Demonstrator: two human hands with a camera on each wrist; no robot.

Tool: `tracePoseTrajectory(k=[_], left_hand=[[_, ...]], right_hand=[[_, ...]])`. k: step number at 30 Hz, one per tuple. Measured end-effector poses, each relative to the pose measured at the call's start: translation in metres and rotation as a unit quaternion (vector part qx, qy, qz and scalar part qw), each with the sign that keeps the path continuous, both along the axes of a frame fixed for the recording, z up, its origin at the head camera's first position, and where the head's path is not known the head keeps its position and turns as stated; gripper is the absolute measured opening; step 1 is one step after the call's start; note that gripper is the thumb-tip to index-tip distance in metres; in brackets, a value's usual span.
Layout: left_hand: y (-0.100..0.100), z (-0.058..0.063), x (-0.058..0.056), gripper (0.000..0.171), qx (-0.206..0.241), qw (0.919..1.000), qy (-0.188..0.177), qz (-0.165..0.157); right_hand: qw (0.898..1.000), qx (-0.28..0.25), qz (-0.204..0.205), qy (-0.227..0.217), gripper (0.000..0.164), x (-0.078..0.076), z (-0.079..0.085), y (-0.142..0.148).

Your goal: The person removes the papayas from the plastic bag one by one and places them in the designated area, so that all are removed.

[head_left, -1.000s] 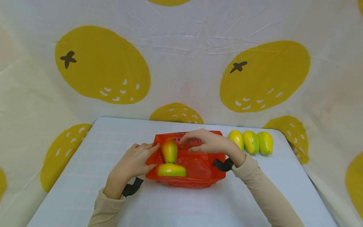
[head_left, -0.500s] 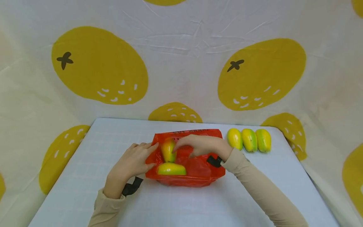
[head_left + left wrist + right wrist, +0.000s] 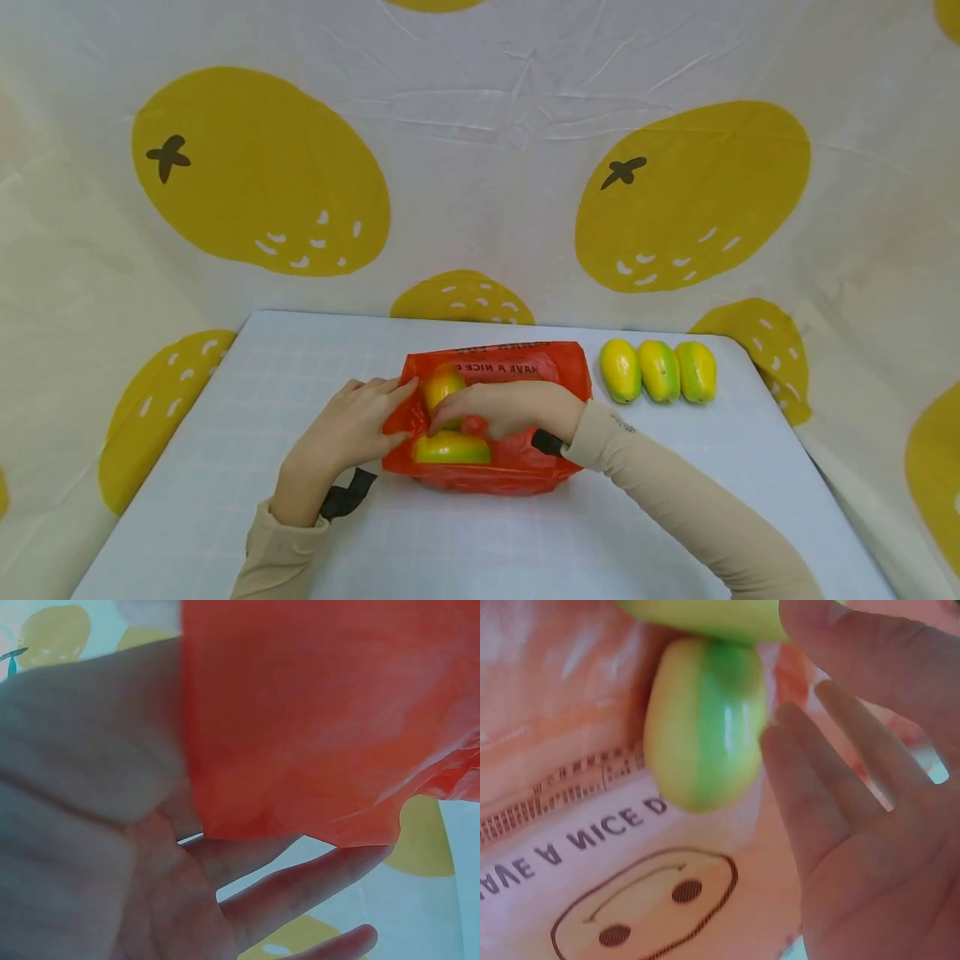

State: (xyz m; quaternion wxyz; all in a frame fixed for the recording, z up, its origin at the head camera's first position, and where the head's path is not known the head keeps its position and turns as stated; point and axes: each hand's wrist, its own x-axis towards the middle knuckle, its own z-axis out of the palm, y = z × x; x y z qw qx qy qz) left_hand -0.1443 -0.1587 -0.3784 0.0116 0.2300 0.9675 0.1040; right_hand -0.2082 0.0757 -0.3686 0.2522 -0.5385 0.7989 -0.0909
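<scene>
A red plastic bag (image 3: 517, 475) lies with its mouth open on the table, a smiley and mirrored lettering showing inside. Two glossy yellow-green mangoes are in its left part: an upright-lying mango (image 3: 444, 385) behind and a crosswise mango (image 3: 453, 448) in front. My left hand (image 3: 356, 425) rests at the bag's left edge with fingers extended; in the left wrist view red plastic (image 3: 315, 727) covers the thumb and some fingertips. Reaching into the bag, my right hand (image 3: 502, 408) has its fingertips beside the rear mango (image 3: 705, 724) and its thumb at the front mango (image 3: 727, 616), fingers fairly straight.
Three more mangoes (image 3: 659, 372) stand side by side to the right of the bag, near the back of the white table (image 3: 315, 350). Behind it hangs a pale cloth (image 3: 480, 192) printed with large yellow fruits. A black strap is on each wrist.
My right hand has moved left and down, deeper into the bag, and now overlaps the rear mango. My left hand stays at the bag's left edge.
</scene>
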Motion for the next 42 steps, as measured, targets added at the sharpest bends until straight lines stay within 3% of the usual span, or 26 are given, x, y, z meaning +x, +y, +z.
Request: tracePoseTrajectory(k=[8, 16, 22, 32, 42], left_hand=[[-0.001, -0.001, -0.002, 0.069, -0.001, 1.0000, -0.003, -0.001], [-0.004, -0.001, -0.003, 0.068, 0.004, 1.0000, 0.001, 0.003], [-0.005, 0.000, -0.002, 0.069, 0.004, 1.0000, -0.002, 0.005], [-0.003, -0.002, -0.001, 0.069, 0.004, 1.0000, -0.001, 0.001], [-0.003, -0.003, -0.001, 0.068, 0.006, 1.0000, 0.003, -0.007]], right_hand=[[0.997, 0.032, 0.036, 0.057, 0.080, 0.013, -0.009, -0.007], [0.994, 0.057, 0.052, 0.078, 0.079, 0.014, -0.015, -0.014], [0.993, 0.082, 0.041, 0.073, 0.081, 0.017, -0.019, -0.018], [0.990, 0.080, 0.050, 0.107, 0.081, 0.019, -0.022, -0.018], [0.991, 0.081, 0.046, 0.099, 0.084, 0.020, -0.027, -0.021]])
